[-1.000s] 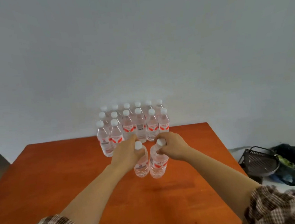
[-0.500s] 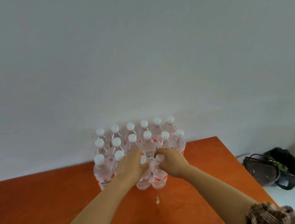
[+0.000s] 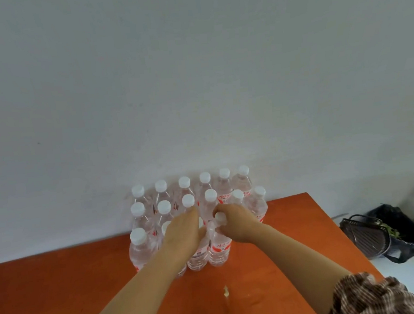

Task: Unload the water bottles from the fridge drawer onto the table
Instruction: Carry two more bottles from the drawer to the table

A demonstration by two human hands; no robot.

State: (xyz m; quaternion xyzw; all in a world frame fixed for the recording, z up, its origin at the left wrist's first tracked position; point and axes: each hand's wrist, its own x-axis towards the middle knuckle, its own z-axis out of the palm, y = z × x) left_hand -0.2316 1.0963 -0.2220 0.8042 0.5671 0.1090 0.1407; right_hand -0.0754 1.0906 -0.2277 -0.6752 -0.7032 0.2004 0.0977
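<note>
Arms outstretched; left hand (image 3: 182, 234) curls round left bottle (image 3: 197, 256) neck, right hand (image 3: 235, 225) grips right bottle (image 3: 219, 249) cap, bottle cluster (image 3: 164, 207) at 12 o'clock.

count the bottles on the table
16 bottles: six in the back row by the wall, six in the middle, four in front, two of these under the left hand and right hand. Hands may hide more.

Head view, forward-down, close over table (image 3: 61, 282)
</note>
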